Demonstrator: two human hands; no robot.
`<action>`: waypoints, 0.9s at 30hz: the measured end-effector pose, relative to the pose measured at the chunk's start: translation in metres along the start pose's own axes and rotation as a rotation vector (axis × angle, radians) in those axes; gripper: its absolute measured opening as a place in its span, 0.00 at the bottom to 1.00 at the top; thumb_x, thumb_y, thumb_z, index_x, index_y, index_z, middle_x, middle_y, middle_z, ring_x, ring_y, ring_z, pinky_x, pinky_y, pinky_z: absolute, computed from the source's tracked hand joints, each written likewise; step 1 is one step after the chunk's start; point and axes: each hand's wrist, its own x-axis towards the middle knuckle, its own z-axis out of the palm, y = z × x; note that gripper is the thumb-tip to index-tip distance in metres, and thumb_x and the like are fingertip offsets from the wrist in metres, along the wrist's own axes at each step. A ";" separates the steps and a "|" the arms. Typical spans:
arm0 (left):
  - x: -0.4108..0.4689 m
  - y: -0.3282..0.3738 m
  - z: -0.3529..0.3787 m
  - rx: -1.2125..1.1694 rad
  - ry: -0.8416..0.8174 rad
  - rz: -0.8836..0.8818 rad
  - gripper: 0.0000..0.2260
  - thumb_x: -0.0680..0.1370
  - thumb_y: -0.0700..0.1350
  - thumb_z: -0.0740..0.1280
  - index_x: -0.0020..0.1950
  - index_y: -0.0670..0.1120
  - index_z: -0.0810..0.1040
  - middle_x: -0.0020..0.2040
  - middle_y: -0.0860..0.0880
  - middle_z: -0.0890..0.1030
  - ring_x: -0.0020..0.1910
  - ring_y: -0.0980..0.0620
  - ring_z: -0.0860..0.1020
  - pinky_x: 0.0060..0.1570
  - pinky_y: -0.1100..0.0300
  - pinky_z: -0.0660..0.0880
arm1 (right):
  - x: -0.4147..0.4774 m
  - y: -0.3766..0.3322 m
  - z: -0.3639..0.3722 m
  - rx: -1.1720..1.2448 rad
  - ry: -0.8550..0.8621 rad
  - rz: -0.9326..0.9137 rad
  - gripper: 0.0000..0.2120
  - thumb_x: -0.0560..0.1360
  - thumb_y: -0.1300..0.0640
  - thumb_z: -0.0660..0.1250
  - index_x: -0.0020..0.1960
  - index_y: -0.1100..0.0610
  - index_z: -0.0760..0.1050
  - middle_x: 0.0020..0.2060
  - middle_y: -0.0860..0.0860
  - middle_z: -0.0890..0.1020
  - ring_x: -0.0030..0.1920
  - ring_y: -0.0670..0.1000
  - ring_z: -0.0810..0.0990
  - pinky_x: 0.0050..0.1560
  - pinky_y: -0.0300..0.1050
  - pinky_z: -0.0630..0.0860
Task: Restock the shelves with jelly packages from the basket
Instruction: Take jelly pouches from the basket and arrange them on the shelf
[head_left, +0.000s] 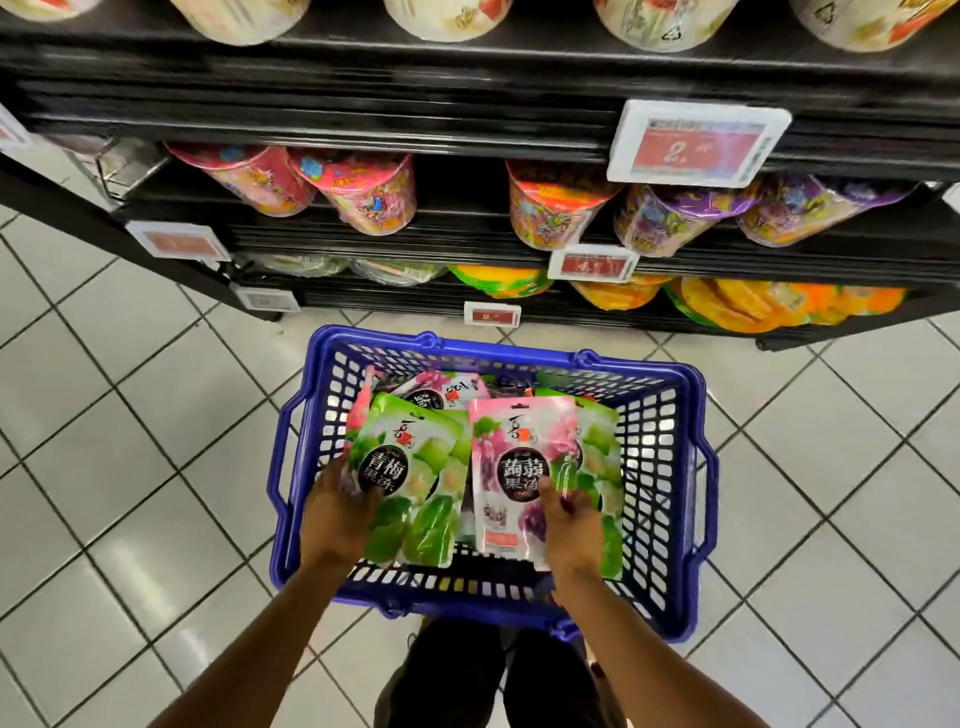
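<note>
Shelves (363, 104) of jelly cups (374, 192) face basket (519, 358) on tiles (130, 415).

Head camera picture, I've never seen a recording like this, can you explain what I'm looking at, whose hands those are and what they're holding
There is no machine here. A person wears one wide-angle camera on the head, looking forward and down, so the two bare arms coming in from below are their own. The left hand holds a green plastic jelly pouch. The right hand has its grip on a pink plastic jelly pouch, thumb on the front. Both pouches are at a blue plastic slotted basket on the white tiled floor, and more pouches lie inside it. Ahead stand black store shelves carrying colourful round tubs and white-framed price tags. That upper part is blurred, so the labels are hard to read.
</note>
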 end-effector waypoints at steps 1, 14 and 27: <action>-0.002 0.001 0.003 -0.007 -0.068 -0.020 0.24 0.75 0.43 0.72 0.69 0.44 0.69 0.60 0.44 0.79 0.58 0.40 0.79 0.55 0.42 0.78 | 0.002 0.001 -0.002 -0.050 0.060 -0.026 0.17 0.77 0.47 0.68 0.47 0.63 0.75 0.31 0.49 0.81 0.36 0.55 0.81 0.35 0.44 0.73; 0.009 -0.029 0.011 -0.232 -0.205 -0.285 0.32 0.60 0.50 0.83 0.55 0.35 0.76 0.47 0.38 0.82 0.49 0.40 0.80 0.53 0.45 0.78 | -0.038 0.001 0.039 -0.689 -0.026 -0.558 0.19 0.77 0.47 0.66 0.64 0.56 0.75 0.68 0.53 0.70 0.70 0.55 0.66 0.73 0.49 0.63; -0.015 -0.016 -0.013 -0.627 -0.428 -0.325 0.28 0.57 0.52 0.81 0.53 0.40 0.83 0.49 0.38 0.85 0.48 0.38 0.84 0.53 0.42 0.79 | -0.038 -0.014 0.029 -0.105 -0.384 -0.047 0.14 0.77 0.56 0.68 0.61 0.56 0.72 0.46 0.48 0.83 0.43 0.45 0.81 0.41 0.38 0.78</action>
